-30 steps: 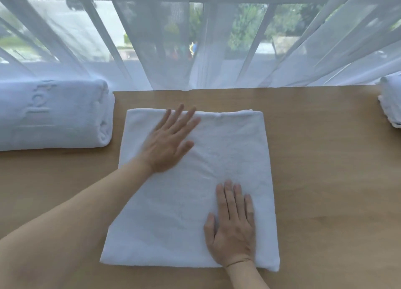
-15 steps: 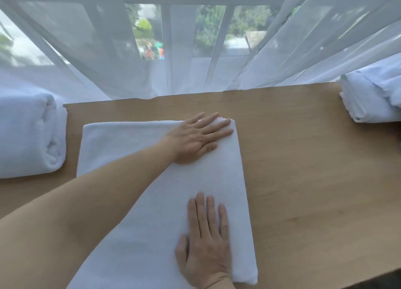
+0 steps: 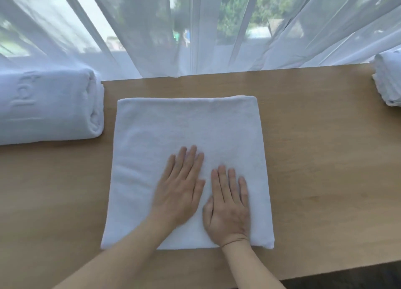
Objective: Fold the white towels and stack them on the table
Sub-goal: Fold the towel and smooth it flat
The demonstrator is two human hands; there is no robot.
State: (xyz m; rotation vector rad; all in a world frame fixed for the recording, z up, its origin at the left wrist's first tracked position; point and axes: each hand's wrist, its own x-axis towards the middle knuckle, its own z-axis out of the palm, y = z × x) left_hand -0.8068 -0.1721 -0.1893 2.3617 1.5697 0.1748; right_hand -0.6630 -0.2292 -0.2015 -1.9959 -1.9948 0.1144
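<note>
Towel lies flat mid-bench; left hand and right hand press it at 6 o'clock, fingers straight; lifting carelessly could slip layers, skewing the next fold.

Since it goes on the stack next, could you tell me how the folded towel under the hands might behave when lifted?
The folded white towel looks soft and layered, so it would probably sag and may unfold unless supported underneath. It lies flat, so rolling seems unlikely.
</note>
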